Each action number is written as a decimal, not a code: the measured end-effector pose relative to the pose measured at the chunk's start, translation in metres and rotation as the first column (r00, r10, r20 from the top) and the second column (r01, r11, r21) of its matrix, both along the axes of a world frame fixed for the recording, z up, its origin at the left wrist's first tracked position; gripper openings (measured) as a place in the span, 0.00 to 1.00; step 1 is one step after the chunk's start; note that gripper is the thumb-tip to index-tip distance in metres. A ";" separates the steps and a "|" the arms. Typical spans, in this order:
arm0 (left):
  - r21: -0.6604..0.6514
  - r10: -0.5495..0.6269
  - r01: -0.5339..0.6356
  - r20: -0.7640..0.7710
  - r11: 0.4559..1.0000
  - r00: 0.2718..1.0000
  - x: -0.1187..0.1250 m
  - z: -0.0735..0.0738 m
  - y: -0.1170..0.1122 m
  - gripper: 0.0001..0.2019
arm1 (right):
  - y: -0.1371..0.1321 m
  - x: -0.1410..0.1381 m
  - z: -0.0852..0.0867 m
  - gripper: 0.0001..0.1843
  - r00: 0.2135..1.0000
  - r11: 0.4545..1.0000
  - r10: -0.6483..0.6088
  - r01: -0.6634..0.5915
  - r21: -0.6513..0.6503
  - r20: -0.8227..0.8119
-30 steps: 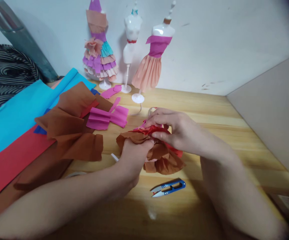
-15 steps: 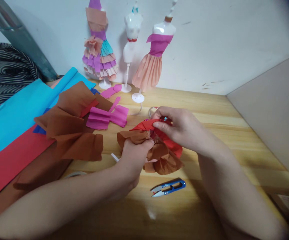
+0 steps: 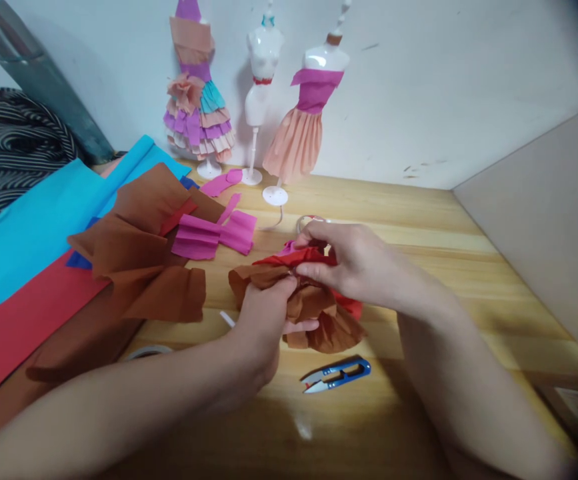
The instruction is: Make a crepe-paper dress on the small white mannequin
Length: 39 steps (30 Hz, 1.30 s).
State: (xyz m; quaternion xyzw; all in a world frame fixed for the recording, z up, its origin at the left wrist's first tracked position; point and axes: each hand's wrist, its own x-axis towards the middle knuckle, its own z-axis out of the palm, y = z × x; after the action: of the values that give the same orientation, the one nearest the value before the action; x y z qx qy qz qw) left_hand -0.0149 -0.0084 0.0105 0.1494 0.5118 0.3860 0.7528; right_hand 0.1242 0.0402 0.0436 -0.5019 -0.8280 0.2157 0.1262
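Mid-gathering: the red paper [image 3: 289, 258] is pinched by the right hand [image 3: 356, 263], brown ruffle [image 3: 331, 328] by the left hand [image 3: 263, 312]. Firm grip's probably needed next.

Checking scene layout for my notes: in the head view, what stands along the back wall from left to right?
Black-and-white striped cloth → mannequin in tiered purple, peach and teal paper dress → bare white plastic mannequin with red neckband → mannequin in magenta top and peach pleated skirt.
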 end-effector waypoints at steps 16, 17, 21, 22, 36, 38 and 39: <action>-0.040 0.000 -0.004 -0.088 0.999 0.996 -0.007 0.002 -0.003 0.15 | 0.002 0.001 0.003 0.07 0.992 0.992 -0.117 0.118 -0.033 0.047; -0.029 -0.009 0.007 -0.083 1.000 0.996 -0.008 0.003 -0.003 0.14 | 0.002 0.001 0.003 0.07 0.993 0.992 -0.111 0.113 -0.047 0.041; 0.022 -0.074 0.076 -0.074 0.997 0.995 -0.004 0.009 -0.001 0.12 | 0.001 0.002 0.004 0.07 0.996 0.993 -0.087 0.086 -0.076 -0.010; 0.022 -0.078 0.080 -0.085 0.997 0.993 -0.002 0.010 0.000 0.12 | 0.000 0.002 0.004 0.06 0.996 0.993 -0.082 0.080 -0.081 -0.024; -0.145 0.215 -0.215 -0.018 0.966 0.976 0.009 0.010 0.002 0.11 | 0.000 0.001 0.006 0.06 0.996 0.985 -0.076 0.069 -0.156 -0.037; -0.154 0.208 -0.210 -0.030 0.965 0.978 0.008 0.010 0.001 0.13 | 0.000 0.001 0.005 0.06 0.996 0.985 -0.075 0.067 -0.160 -0.038; -0.161 0.196 -0.199 -0.036 0.967 0.980 0.008 0.009 0.000 0.14 | 0.000 0.001 0.005 0.06 0.996 0.985 -0.072 0.064 -0.159 -0.044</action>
State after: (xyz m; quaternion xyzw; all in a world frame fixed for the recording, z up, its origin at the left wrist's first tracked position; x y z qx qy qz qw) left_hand -0.0071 -0.0080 0.0192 0.0392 0.5613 0.4143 0.7153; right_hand 0.1257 0.0400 0.0483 -0.5329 -0.7873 0.2884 0.1141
